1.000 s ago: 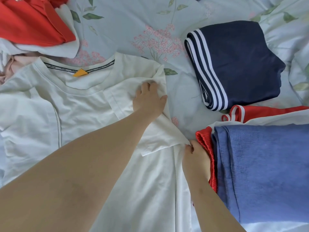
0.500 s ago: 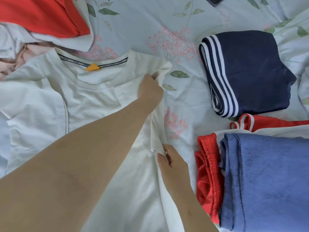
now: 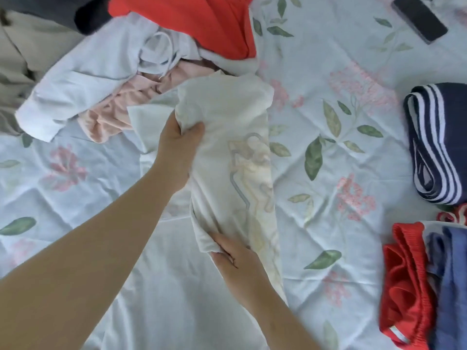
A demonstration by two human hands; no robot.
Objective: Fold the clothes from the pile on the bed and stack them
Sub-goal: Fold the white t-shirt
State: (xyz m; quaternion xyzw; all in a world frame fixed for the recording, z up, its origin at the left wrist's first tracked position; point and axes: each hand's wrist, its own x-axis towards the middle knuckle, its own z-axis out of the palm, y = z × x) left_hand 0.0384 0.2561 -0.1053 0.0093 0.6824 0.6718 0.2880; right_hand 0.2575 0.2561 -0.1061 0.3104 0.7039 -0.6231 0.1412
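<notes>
The white tee [image 3: 227,157] is gathered into a long strip running up the middle of the bed [image 3: 328,137], faint print facing up. Its top end is right against the pile [image 3: 141,72] of unfolded stuff: a red-orange piece [image 3: 197,21], a pale pink one [image 3: 121,107] and a whitish hoodie [image 3: 88,69]. The left-hand grip [image 3: 178,152] is curled round the shirt's left edge near the top with the thumb on the fabric, and the right-hand grip [image 3: 240,261] has its fingers closed on the lower end. Well off to the right sit a folded navy piece with white stripes [image 3: 437,142], red shorts [image 3: 404,281] touching a blue garment [image 3: 452,286], and a dark phone [image 3: 419,18] in the far corner.
</notes>
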